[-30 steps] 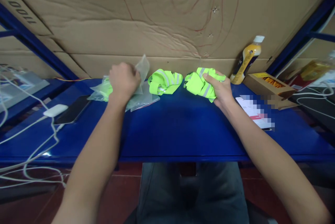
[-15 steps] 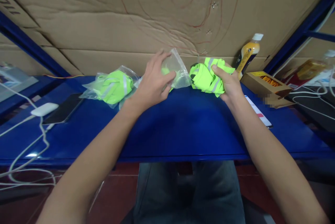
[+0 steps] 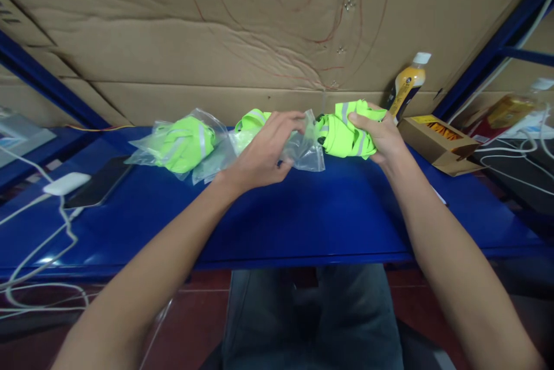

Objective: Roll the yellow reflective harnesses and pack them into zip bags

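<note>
My right hand [image 3: 384,134] is closed around a bundled neon-green reflective vest [image 3: 346,132] with grey stripes, thumb on top. My left hand [image 3: 270,148] has its fingers curled on a clear plastic bag [image 3: 312,153], whose open end lies against the left side of that bundle. Just behind the left hand lies another neon-green bundle [image 3: 253,122], partly hidden by it. Farther left, a similar bundle [image 3: 184,145] rests inside a clear bag on the blue table [image 3: 311,220].
A drink bottle [image 3: 407,86] and an open cardboard box [image 3: 441,142] stand at the right. A dark phone [image 3: 99,181], a white adapter [image 3: 67,183] and cables lie at the left. A cardboard panel [image 3: 173,52] rises behind the table.
My left hand has moved slightly right and down, bringing the bag's open end lower, against the bundle. The right hand keeps its hold on the vest. The view has shifted a little.
</note>
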The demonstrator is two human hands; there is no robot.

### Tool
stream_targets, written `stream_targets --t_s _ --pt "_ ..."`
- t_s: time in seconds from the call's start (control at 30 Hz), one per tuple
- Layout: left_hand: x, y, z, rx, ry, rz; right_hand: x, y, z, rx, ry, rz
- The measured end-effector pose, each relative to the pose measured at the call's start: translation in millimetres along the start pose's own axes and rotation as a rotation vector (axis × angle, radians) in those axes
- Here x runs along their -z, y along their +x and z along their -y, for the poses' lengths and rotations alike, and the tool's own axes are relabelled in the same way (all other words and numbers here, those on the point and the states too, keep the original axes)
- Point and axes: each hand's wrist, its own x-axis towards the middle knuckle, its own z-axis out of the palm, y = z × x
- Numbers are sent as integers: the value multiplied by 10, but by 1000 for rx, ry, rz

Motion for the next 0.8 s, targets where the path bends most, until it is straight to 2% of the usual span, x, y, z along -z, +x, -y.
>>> stream_targets --t_s 0.13,0.23,0.43,0.6,0.7,0.8 --pt "-11 16 -39 -34 -56 -101 26 -24 40 -33 -5 55" --pt "-11 27 -65 -20 -129 -115 43 -28 59 -66 -27 65" --pt "-62 18 -158 59 -305 -48 46 -39 77 -78 -30 57" --pt "-152 5 -225 71 -310 76 -56 -62 81 -30 -111 42" --pt "-213 -1 -219 167 -267 101 -125 -60 71 50 -169 3" --pt "-243 -3 -218 379 -195 43 -191 -69 59 139 -225 -25"
